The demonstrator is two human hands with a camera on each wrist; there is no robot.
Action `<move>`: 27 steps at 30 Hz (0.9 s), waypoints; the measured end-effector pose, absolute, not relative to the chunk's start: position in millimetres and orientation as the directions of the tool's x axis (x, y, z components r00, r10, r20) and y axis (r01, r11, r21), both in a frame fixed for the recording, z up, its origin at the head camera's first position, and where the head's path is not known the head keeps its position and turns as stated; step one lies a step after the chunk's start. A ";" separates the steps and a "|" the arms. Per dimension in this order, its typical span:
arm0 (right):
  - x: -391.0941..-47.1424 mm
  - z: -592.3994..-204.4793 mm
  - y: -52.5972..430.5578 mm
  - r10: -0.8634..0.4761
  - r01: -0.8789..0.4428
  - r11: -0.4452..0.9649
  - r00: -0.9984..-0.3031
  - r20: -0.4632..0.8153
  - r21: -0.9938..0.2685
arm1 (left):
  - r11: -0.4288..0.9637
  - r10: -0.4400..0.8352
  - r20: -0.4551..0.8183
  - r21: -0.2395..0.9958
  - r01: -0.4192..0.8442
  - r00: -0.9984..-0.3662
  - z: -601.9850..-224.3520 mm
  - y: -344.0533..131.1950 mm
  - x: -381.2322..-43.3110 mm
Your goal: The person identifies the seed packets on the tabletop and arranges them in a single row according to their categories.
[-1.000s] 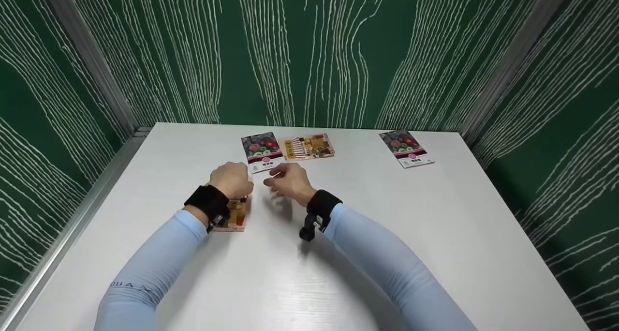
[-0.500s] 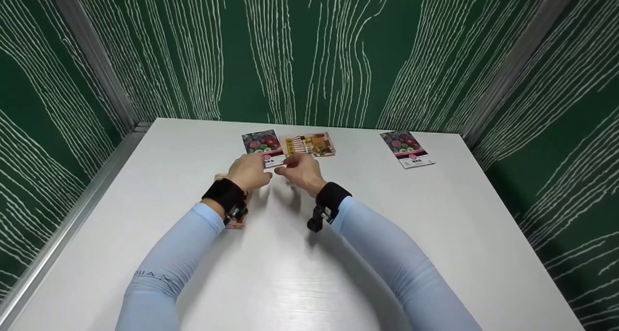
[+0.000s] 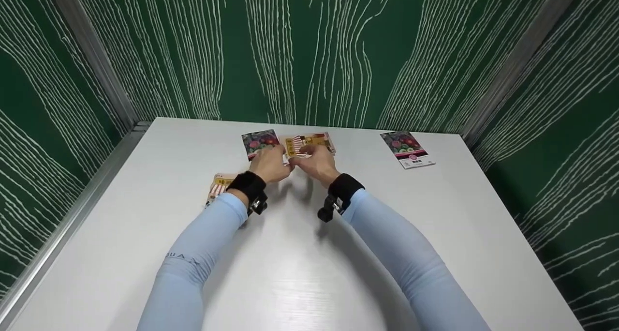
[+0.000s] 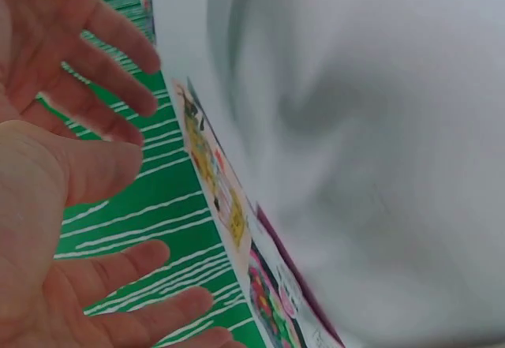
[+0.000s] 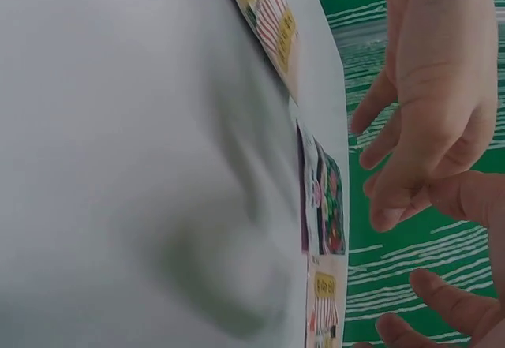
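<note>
Fingers [image 4: 130,267] of the left hand [image 3: 270,165] stood loosely apart above the desk [image 3: 300,263], with the thumb [image 4: 102,166] turned toward the right hand [image 3: 316,162]. The right hand's fingers were spread too, and its thumb reached toward the left hand — their tips overlapped in the head view, though whether they touched could not be told.

Just beyond the left hand, its lower part covered from the head view by that hand, lay the dark pack [image 3: 258,141] printed with round, colourful shapes. To its right, just beyond the right hand, the yellow pack [image 3: 301,140] lay sideways, part of its striped print hidden behind the fingers. These two sat edge to edge, or nearly so.

A second yellow pack [image 3: 221,182] lay left of the left hand and nearer the person, partly hidden by the black left strap [image 3: 249,186]. Well to the right of the right hand, apart from the others, a second dark pack [image 3: 407,149] rested face up.

Light blue sleeves [image 3: 220,239] ran up toward the left strap and the right strap [image 3: 346,189]. Soft shadows fell on the desk on the person's side of both hands. Farther off, beyond the hands and packs — past the desk's far edge — rose a green wall [image 3: 333,55] with pale, wavy lines.
</note>
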State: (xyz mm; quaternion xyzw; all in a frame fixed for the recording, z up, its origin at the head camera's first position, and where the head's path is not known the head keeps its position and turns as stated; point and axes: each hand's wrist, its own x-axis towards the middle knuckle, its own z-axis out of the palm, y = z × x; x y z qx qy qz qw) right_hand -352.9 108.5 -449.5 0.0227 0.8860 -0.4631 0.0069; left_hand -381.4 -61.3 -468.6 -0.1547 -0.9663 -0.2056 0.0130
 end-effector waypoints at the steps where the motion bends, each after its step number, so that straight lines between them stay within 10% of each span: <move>1: -354.8 -448.4 111.4 0.040 0.053 0.562 -0.999 -0.036 -0.825 | 0.867 0.295 0.088 0.394 0.306 -0.951 -469.0 -58.3 -383.5; 27: -396.3 -439.1 183.9 0.194 0.245 0.433 -0.965 -0.175 -0.868 | 0.904 0.235 -0.018 0.371 0.212 -0.972 -487.5 1.1 -412.7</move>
